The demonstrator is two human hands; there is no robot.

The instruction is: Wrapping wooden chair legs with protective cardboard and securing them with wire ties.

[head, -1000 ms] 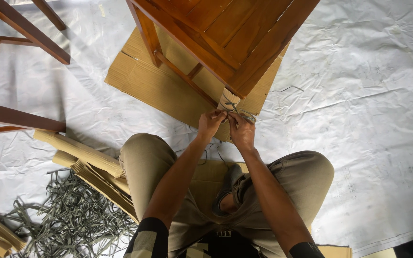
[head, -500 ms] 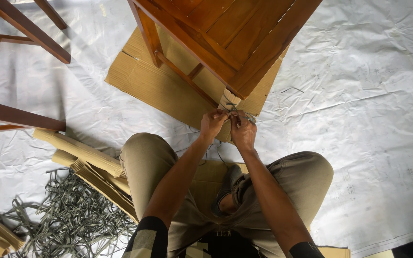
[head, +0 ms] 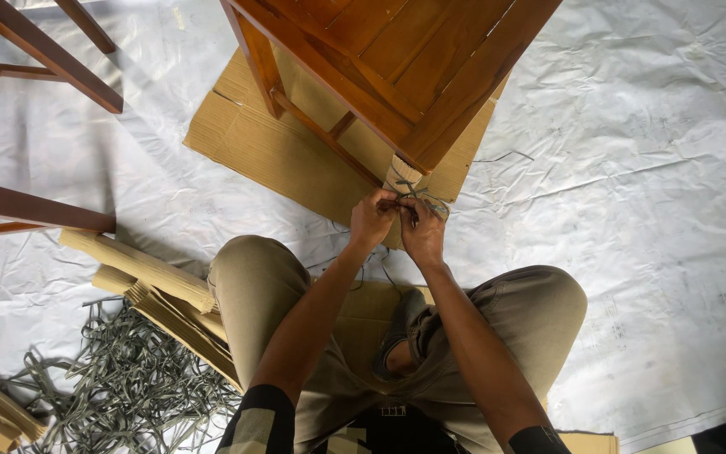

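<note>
Wooden chair [head: 397, 59] is standing on a cardboard sheet [head: 270, 143] near the far edge of the white floor sheet [head: 649, 168]; its cardboard-wrapped leg [head: 400, 175] is sitting at the cardboard's near edge. Left hand [head: 371, 220] and right hand [head: 422, 234] are both pinching grey strap [head: 427, 202] around that leg.

Right side: the white floor sheet [head: 649, 193] lies bare, so a hand can pass here.
Top middle: the wooden chair [head: 405, 67] blocks the way, and its wrapped leg [head: 401, 175] comes down to both hands.
Far left: another chair frame [head: 10, 126] stands in the way.
Lower left: cardboard rolls [head: 153, 282] and a pile of grey straps [head: 128, 378] fill the floor.
Near: bent knees close both sides.
</note>
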